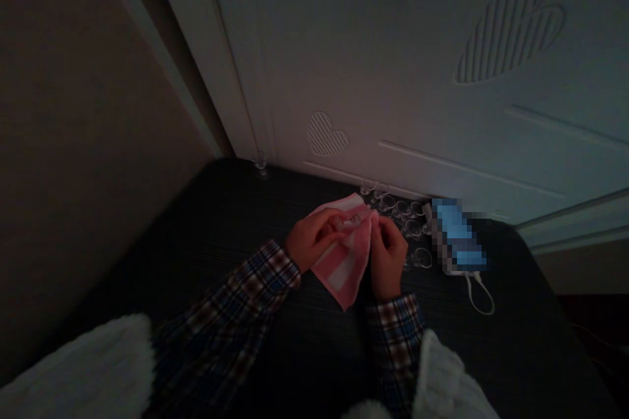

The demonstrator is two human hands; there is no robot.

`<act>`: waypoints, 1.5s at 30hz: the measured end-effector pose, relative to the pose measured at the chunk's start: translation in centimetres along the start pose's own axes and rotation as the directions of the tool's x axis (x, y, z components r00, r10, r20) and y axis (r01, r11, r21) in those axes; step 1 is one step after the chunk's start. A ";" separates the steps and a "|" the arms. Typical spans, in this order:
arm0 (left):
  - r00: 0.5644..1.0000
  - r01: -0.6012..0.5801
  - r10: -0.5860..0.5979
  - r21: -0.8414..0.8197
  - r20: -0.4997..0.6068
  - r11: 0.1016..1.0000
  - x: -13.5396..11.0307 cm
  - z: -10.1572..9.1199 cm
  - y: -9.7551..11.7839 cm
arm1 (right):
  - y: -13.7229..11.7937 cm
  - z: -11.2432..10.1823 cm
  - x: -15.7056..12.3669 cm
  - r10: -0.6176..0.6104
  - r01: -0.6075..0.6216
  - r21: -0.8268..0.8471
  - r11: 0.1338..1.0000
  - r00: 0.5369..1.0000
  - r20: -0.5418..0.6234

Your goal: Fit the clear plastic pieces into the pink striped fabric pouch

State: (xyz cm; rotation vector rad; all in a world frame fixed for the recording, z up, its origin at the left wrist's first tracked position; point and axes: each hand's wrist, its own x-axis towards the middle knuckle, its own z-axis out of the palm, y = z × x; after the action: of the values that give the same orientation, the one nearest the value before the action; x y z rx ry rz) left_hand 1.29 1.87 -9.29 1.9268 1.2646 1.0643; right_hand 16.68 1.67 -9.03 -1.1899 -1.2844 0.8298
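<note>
A pink and white striped cloth [345,266] hangs between my two hands over a dark table [236,222]. My left hand [313,238] is closed on the cloth's upper left part, where something small and clear shows under the fingers. My right hand [386,255] pinches the cloth's right edge, fingers curled. Both arms wear plaid sleeves with white fleecy cuffs.
Several small clear glass pieces [403,215] lie at the back of the table beside the cloth. A blurred-out blue device [458,236] with a white cable [479,294] lies to the right. A white door with heart shapes [327,134] stands behind the table. The scene is dim.
</note>
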 end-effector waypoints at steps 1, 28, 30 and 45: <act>1.000 0.002 -0.002 0.015 -0.018 1.000 0.0 0.0 0.0 | 0.0 0.0 0.0 0.000 0.000 0.001 1.000 1.000 0.000; 0.998 0.066 -0.066 0.044 -0.018 0.997 0.0 -0.2 0.0 | -0.1 0.0 -0.3 -0.026 0.028 -0.091 0.996 0.999 0.023; 0.997 0.076 -0.075 0.048 -0.013 0.996 0.0 -0.2 0.1 | -0.2 0.0 -0.3 -0.038 0.041 -0.094 0.995 0.999 0.038; 0.999 0.027 -0.026 0.029 -0.035 0.999 0.0 -0.1 0.2 | -0.2 0.1 -0.1 -0.017 0.016 -0.080 0.997 1.000 -0.008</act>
State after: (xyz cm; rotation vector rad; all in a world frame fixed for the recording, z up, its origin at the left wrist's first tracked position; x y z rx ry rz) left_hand 1.33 1.81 -9.03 1.9159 1.3287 1.0751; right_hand 16.52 1.49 -8.84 -1.2437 -1.3296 0.7667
